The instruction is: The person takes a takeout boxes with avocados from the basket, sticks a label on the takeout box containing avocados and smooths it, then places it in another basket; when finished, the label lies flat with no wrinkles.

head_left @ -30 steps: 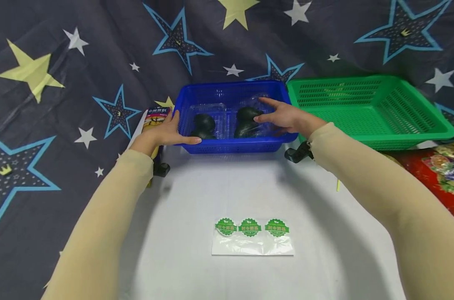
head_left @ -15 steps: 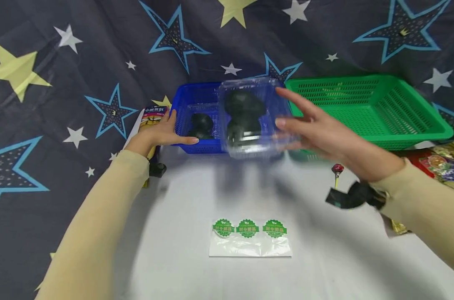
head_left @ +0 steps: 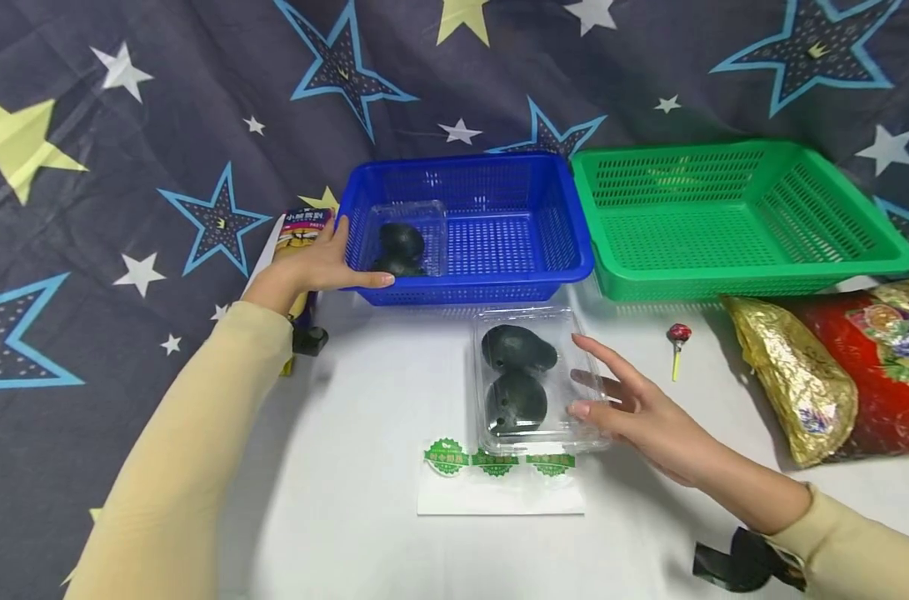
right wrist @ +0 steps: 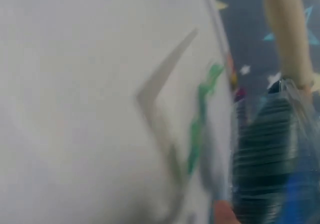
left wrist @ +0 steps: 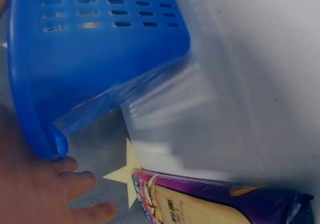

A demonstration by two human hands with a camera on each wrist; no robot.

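My right hand (head_left: 634,408) grips the right side of a clear plastic clamshell box (head_left: 562,392), thumb and fingers spread along that edge. Two dark green avocado-like fruits (head_left: 517,402) lie inside it. The box is above the near part of a white sheet with green round stickers (head_left: 447,457). In the right wrist view the clamshell is blurred at the right edge. My left hand (head_left: 312,262) rests on the front left corner of a blue basket (head_left: 469,287), its thumb straight along the front rim. In the left wrist view its fingers (left wrist: 82,184) extend past the basket's rim.
Another clear box (head_left: 435,237) with dark fruits sits in the blue basket's left part. A green basket (head_left: 754,275) stands beside it. A lollipop (head_left: 679,333), a red-and-gold bag (head_left: 874,375) and a pasta packet (head_left: 300,233) lie on the white table (head_left: 349,500).
My right hand has lifted the clamshell box out of the blue basket and carried it toward me, above the sticker sheet. My left hand has stayed at the basket corner.
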